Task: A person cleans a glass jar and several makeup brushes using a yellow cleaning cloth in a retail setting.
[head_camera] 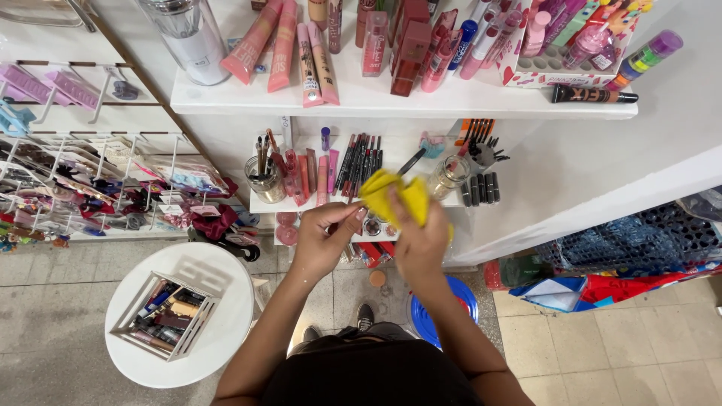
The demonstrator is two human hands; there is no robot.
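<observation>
White shelves (391, 101) of cosmetics stood ahead. The left hand (325, 239) pinched a thin pencil (352, 218); the right hand (421, 239) clutched a yellow cloth (391, 192). Wiping it well probably needed a steady pinch.

pink tubes (265, 41) top shelf | white-pink display box (560, 64) right

- yellow cloth (395, 197), soft and crumpled, centre of frame
- glossy white shelf (391, 101) up top
- shiny pink plastic tubes (267, 41)
- matt floor tiles (60, 301), lower left
</observation>
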